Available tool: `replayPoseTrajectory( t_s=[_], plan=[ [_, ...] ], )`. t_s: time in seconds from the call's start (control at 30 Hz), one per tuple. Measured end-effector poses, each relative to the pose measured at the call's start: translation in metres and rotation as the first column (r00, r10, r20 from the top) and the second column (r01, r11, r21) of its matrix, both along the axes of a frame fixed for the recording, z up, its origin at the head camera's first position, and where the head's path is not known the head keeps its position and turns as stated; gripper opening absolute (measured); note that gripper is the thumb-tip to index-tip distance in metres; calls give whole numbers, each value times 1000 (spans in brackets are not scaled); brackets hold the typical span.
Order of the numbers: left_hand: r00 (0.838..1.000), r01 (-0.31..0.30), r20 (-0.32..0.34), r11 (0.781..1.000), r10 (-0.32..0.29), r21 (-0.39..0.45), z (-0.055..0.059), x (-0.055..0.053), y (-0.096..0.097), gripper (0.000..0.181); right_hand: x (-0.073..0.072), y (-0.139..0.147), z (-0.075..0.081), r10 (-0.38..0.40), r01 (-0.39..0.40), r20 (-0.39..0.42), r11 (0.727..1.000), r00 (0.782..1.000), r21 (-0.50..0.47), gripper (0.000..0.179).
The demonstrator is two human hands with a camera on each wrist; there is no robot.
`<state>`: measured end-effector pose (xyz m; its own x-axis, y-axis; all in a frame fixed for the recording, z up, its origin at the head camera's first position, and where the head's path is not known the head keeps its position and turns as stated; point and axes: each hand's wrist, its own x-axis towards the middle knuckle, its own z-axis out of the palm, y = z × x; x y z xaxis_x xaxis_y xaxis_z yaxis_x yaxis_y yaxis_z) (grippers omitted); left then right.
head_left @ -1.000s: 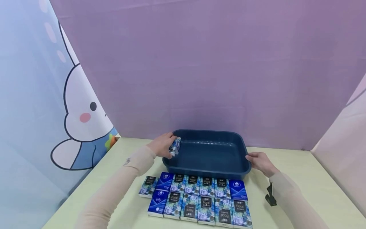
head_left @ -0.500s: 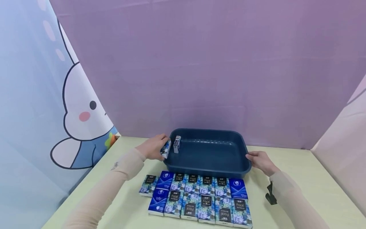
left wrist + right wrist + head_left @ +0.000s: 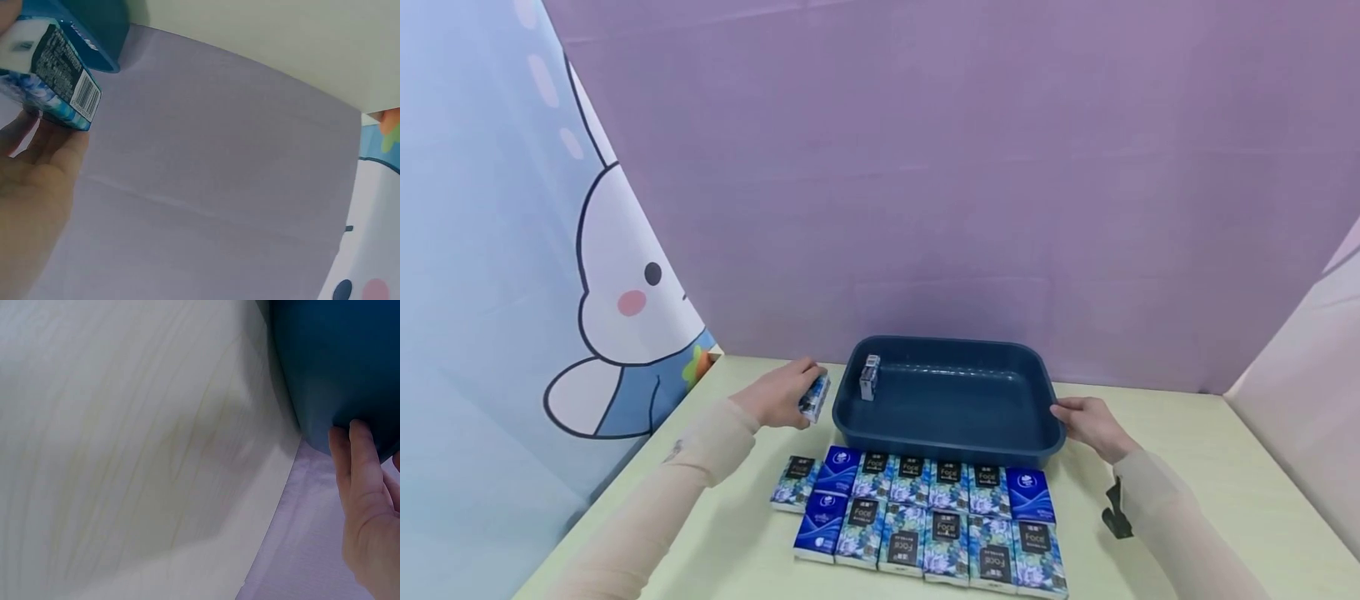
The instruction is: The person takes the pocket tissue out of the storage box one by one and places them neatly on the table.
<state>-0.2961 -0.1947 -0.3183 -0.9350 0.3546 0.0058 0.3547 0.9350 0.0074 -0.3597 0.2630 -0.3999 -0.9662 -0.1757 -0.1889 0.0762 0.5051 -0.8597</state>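
Observation:
My left hand (image 3: 778, 394) holds a tissue pack (image 3: 816, 398) between thumb and fingers, just outside the left side of a dark blue plastic tub (image 3: 958, 408). Its barcode end faces the camera in the left wrist view, where the hand (image 3: 40, 194) supports it from below. Another tissue pack (image 3: 868, 377) stands on edge inside the tub near the left wall. At the opposite end, my right hand (image 3: 1093, 427) pinches the tub's right rim. In the right wrist view its fingers (image 3: 364, 450) lie against the outer wall.
Two rows of tissue packs, floral ones (image 3: 946, 537) and plain blue ones (image 3: 822, 521), lie in front of the tub. One floral pack (image 3: 795, 483) lies just left of the back row. A purple curtain (image 3: 955, 183) hangs behind the table (image 3: 1210, 467).
My left hand has moved left with a tissue pack, from inside the tub's left edge to outside it. The pack standing in the tub has come into plain view. My right hand stays on the rim.

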Motion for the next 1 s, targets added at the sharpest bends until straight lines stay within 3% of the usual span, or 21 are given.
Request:
replayPoseTrajectory(
  t_s=[0.37,1.0],
  plan=[
    [999,-38,37,999,37,22,-12,16,-22,79,2,2,0,18,-18,-23,1000,1000,9,51],
    [990,-111,96,993,107,41,-47,36,-42,78,1,2,0,26,-26,-14,1000,1000,0,52]
  ],
)
